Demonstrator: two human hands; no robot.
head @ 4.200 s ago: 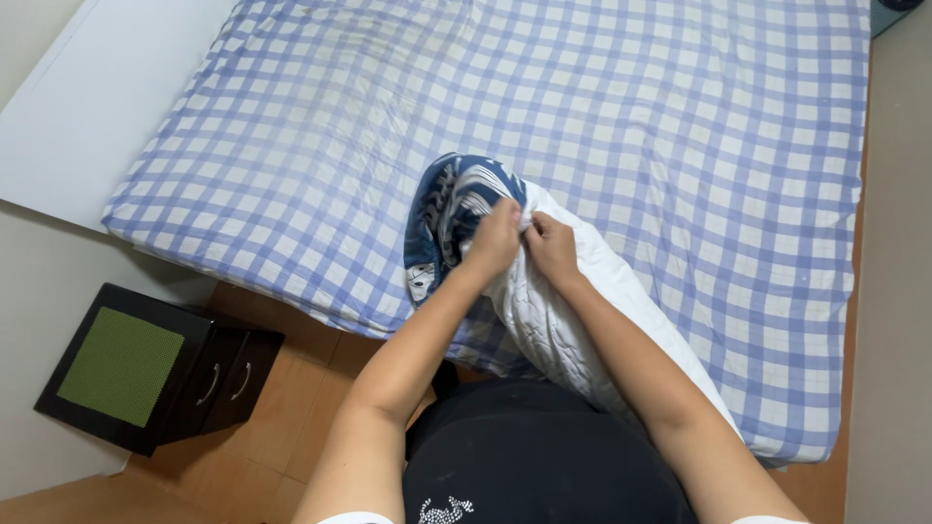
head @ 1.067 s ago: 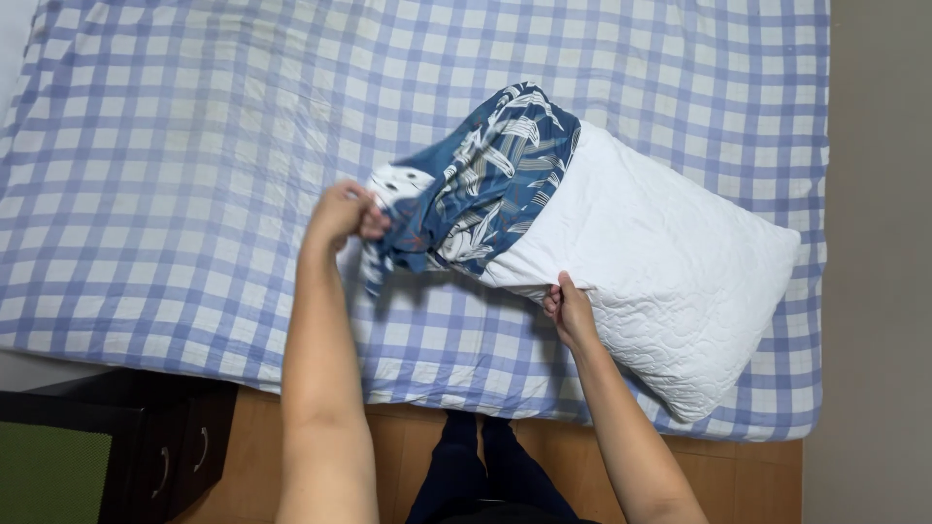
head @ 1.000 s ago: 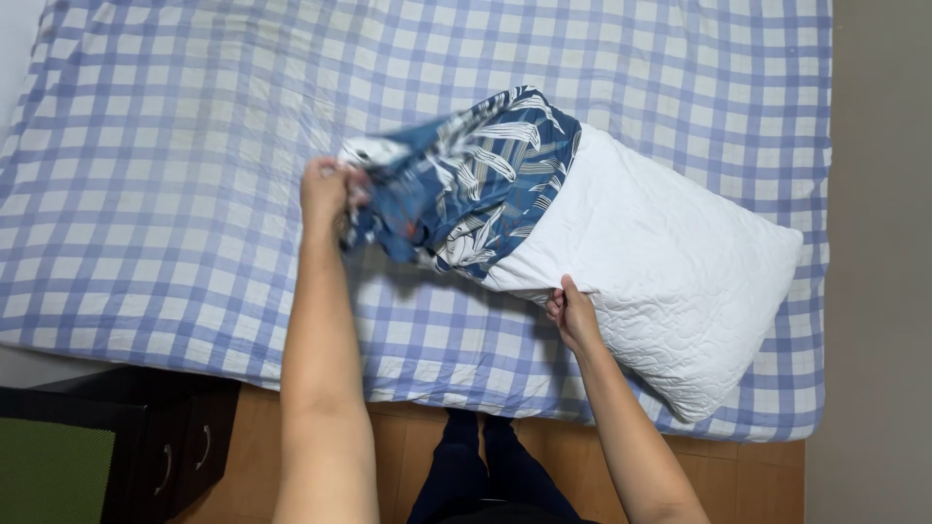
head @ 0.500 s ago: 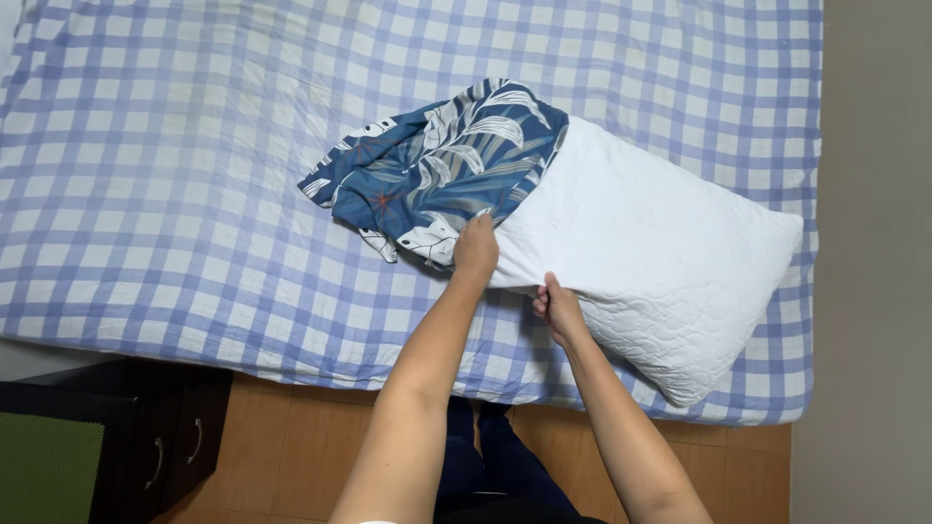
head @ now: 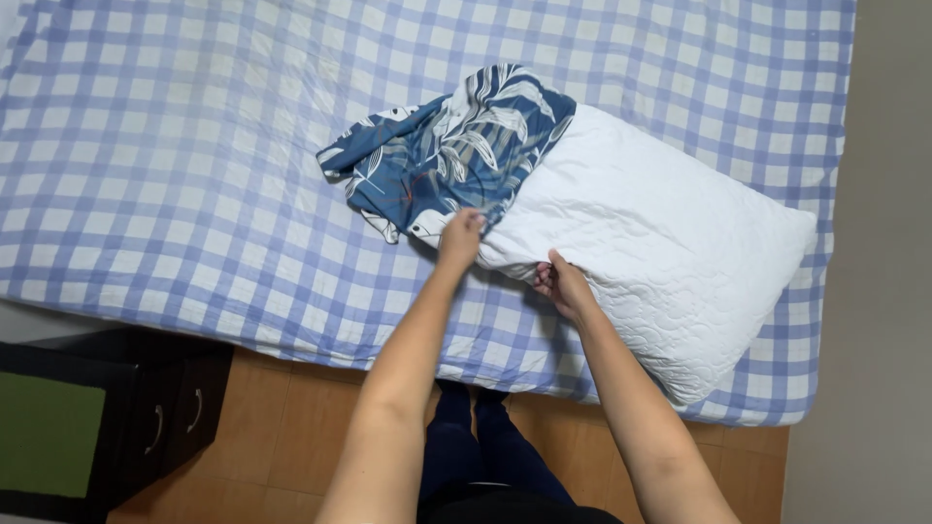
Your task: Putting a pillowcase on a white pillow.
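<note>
From the head camera, I see my left hand [head: 460,236] closed on the near edge of the blue leaf-print pillowcase [head: 451,146], right where the cloth meets the white quilted pillow [head: 660,243]. My right hand [head: 561,284] is pinched on the pillow's near long edge, just beside the left, fingers together around the seam. The pillow lies slantwise on the checked bedsheet [head: 175,175], one end tucked inside the case, the greater part bare and running toward the bed's right corner. The loose part of the case is bunched and spread to the left of the pillow.

What has just changed: half a second back the left hand had only arrived at the case's mouth; now it grips it, and the cloth looks a little flatter. A second ago that same hand was well off to the left, lifting the slack end of the case off the sheet while the right hand stayed at the pillow's edge. I judge that both hands now work at the opening, so the case can be drawn further along the pillow; most of the pillow is not yet covered.

A dark drawer cabinet [head: 146,417] stands on the wooden floor [head: 291,427] beside the bed.
</note>
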